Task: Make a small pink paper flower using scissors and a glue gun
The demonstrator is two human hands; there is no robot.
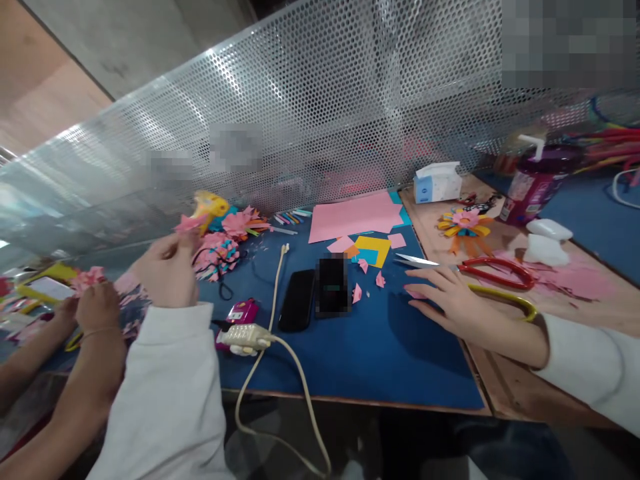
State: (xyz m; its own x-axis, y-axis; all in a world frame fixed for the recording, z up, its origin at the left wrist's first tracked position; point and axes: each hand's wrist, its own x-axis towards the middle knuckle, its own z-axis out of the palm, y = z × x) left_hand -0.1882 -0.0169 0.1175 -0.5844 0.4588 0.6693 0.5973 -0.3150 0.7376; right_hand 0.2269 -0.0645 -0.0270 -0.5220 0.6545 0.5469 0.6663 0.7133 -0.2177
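My left hand (170, 267) is raised over the blue table, its fingers pinched on a pink paper flower (190, 224). Just behind that flower is a yellow glue gun (214, 203); I cannot tell whether they touch. Over the table's right part, my right hand (445, 297) is stretched out with its fingers apart, holding nothing. Scissors with a red handle (500, 272) lie by it, and a yellow scissor handle (510, 297) is partly hidden beneath. Small pink paper pieces (380, 279) are scattered to the left of this hand.
Two dark phones, one a black phone (297, 300), lie mid-table near a power strip (245, 339) with a looping cable. Pink sheets (350, 219), a tissue pack (437, 183), a finished paper flower (465, 230) and a purple bottle (537, 187) stand further back. A co-worker's hands (97, 307) are at left.
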